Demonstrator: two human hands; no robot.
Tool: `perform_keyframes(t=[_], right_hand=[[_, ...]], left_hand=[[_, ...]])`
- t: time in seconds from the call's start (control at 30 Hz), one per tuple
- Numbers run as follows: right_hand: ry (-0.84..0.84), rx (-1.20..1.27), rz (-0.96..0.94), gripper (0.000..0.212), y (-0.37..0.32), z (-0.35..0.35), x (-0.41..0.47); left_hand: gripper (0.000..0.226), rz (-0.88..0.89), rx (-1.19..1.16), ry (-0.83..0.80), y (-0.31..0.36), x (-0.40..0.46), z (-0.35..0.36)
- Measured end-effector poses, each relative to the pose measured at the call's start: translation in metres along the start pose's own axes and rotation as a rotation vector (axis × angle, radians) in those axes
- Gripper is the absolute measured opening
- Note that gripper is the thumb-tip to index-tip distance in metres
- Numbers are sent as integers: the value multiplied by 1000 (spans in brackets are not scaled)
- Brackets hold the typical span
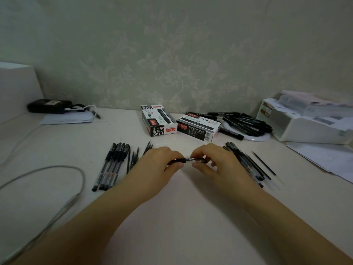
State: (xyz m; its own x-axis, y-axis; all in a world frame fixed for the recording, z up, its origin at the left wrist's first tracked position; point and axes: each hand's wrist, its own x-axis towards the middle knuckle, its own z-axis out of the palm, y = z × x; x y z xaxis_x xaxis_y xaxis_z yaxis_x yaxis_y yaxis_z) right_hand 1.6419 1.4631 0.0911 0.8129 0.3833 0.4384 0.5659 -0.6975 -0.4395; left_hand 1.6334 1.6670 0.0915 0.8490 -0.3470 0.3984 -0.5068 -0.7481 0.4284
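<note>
**Both hands on one gel pen, mid-table**

Head view: the gel pen (188,160) sits crosswise between the two hands, just above the white table (172,211), in front of the two marker boxes. Only a short stretch of it shows. It has a dark, matte grip section on the left hand's side and a shiny, silvery-clear part towards the right hand (the rest is hidden under the fingers). The left hand (162,163) pinches the dark end between thumb and curled fingers. The right hand (212,162) pinches the shiny end the same way, with its fingertips bent over the barrel.

A row of capped black gel pens (112,165) lies side by side left of the left hand, with a few loose refills (133,157) just beside them. More pens (248,163) lie in a bunch behind the right hand, and a single refill (263,163) lies apart from them. Further back one marker box (158,119) stands beside a second box (198,127), both printed "1120". A heap of black markers (246,123) lies to their right. A grey cable (57,169) loops at the left edge.
</note>
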Motion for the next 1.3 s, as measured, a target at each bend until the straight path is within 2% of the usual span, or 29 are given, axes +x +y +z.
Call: perform_keyframes(t=[0.1, 0.27, 0.5, 0.73, 1.13, 1.3], right_hand=[[-21, 77, -16, 12, -4, 3, 0], [-47, 114, 61, 11, -3, 5, -2], [79, 189, 162, 12, 3, -7, -1], [-21, 291, 105, 15, -7, 0, -3], [-52, 572, 213, 13, -4, 0, -2], [-7, 645, 221, 14, -9, -3, -1]], left_hand=[[13, -38, -84, 26, 3, 0, 1], [10, -1, -37, 35, 4, -1, -1], [9, -46, 1, 50, -1, 0, -5], [11, -6, -15, 31, 2, -1, -2], [16, 63, 37, 60, 9, 0, -7], [16, 51, -38, 124, 11, 0, -9]])
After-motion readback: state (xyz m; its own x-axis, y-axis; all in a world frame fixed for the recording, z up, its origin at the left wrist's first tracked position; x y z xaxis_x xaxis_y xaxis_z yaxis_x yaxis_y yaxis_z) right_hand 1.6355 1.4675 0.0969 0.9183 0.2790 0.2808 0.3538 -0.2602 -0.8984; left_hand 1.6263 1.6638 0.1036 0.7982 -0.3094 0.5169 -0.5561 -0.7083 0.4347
